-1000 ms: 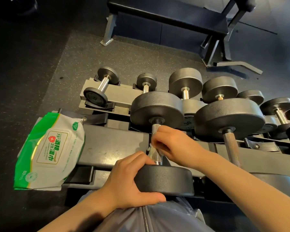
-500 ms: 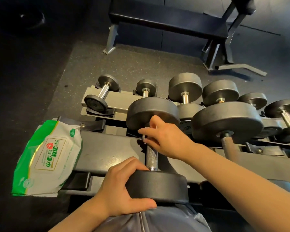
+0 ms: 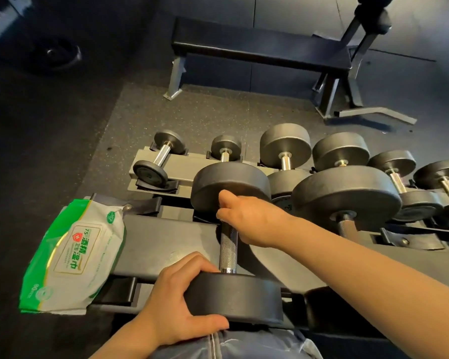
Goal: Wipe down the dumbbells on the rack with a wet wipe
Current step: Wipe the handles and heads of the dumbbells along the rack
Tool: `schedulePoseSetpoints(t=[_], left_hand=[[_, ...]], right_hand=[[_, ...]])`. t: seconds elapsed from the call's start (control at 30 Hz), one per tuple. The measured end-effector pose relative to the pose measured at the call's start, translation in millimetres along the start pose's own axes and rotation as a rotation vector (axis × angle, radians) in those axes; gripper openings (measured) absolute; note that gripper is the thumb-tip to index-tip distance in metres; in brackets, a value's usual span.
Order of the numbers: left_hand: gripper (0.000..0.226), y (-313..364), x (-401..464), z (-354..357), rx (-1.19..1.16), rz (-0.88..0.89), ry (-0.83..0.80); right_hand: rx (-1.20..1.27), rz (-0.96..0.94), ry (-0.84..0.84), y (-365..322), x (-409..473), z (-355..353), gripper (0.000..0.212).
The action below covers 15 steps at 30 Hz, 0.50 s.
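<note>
on the dumbbell (image 3: 228, 251), both curled hands

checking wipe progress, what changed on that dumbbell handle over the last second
The right hand slid along the dumbbell handle from near the close head up to the far head, baring the knurled part; any wipe is hidden under its fingers. The left hand kept gripping the close head. The wipes pack stayed on the rack.
</note>
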<state>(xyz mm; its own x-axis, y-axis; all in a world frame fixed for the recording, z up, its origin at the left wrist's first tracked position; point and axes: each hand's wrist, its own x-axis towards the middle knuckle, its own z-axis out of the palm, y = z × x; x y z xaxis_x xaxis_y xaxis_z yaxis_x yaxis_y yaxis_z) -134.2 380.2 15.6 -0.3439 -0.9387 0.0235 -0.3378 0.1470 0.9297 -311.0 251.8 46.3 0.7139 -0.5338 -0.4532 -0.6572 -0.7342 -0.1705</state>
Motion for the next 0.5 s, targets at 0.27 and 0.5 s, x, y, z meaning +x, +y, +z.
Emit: schedulePoseSetpoints(t=[0.27,0.5], left_hand=[[0.025,16,-10,11,0.022,-0.192,0.254],[0.029,40,-2,36,-0.222,-0.461,0.592]], right_hand=[[-0.036,-0.187,0.186,13,7,12,0.028],[0.504,-0.323,0.079,-5,-29,22,0.029]])
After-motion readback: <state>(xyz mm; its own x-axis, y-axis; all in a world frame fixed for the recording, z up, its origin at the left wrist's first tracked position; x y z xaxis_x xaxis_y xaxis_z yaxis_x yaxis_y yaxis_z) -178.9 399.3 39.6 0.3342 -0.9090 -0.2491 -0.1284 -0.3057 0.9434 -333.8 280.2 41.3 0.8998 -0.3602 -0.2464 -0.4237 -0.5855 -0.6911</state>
